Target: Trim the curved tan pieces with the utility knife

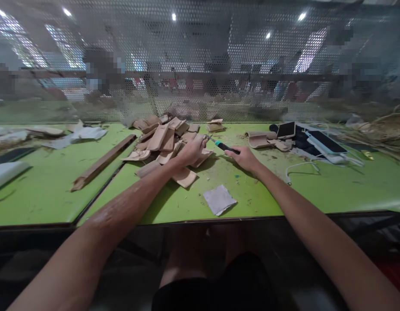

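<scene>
In the middle of the green table, my right hand (247, 159) is closed around the handle of a slim black-and-teal tool (223, 146). Its thin metal tip points left, towards my left hand, and its exact kind is hard to make out. My left hand (195, 150) has its fingers curled together just beside that tip; what they hold, if anything, is hidden. Under and behind the left hand lies a heap of curved, pale brown wooden pieces (159, 137). One loose curved piece (184, 177) rests below the left wrist. Nearer me is a square of grey sandpaper-like sheet (219, 199).
A long wooden strip (104, 162) lies on the left. More curved pieces (259, 140) sit at right, near a phone (286, 130), another phone (327, 142) and a white cable (303, 165). Dry fibres (385, 129) fill the far right. A perforated screen (200, 95) stands behind.
</scene>
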The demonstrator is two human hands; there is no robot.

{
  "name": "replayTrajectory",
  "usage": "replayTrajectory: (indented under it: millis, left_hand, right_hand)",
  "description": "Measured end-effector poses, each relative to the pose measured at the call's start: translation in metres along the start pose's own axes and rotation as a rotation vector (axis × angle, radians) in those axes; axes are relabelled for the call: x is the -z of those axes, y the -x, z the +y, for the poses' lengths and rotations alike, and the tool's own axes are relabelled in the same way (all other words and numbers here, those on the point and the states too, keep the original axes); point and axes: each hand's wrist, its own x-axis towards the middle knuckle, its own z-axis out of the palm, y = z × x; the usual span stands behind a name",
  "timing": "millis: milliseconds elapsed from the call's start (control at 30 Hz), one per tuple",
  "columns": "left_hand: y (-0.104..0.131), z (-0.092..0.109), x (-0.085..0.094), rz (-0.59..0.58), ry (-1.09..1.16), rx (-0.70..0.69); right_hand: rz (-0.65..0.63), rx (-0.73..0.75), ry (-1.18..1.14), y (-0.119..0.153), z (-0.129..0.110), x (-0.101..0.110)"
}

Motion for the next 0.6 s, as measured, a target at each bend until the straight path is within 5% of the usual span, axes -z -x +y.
replayTrajectory:
  millis: [600]
  left_hand:
    - [-0.0007,-0.0071,-0.0077,0.058,0.061,0.031]
  right_hand:
    - [0.114,0.104,0.216,-0.0014,0.0079,-0.0023]
